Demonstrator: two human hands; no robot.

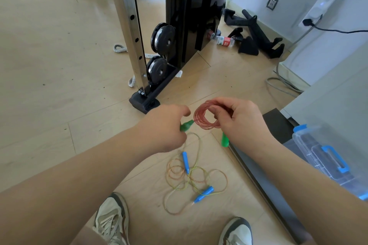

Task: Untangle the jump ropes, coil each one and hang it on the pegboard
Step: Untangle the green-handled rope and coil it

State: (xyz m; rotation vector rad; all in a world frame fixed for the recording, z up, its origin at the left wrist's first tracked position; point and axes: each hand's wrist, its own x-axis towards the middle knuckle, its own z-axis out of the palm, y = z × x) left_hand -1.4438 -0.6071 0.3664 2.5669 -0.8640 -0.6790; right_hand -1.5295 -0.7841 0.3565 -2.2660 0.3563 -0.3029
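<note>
My right hand (237,117) pinches a tight coil of red rope (203,118) at its right side, held above the floor. My left hand (167,125) grips one green handle (186,125) of that rope just left of the coil. The other green handle (225,139) hangs below my right hand. A second jump rope (196,177) with a yellowish cord lies loose in tangled loops on the wooden floor between my feet, with two blue handles (185,162) (204,194). No pegboard is in view.
A black and chrome gym machine (159,42) stands on the floor ahead. Black grips and a plastic bottle (224,41) lie near the wall. A clear box with blue latches (326,157) sits at the right beside a dark mat edge (258,181). My shoes (112,219) are below.
</note>
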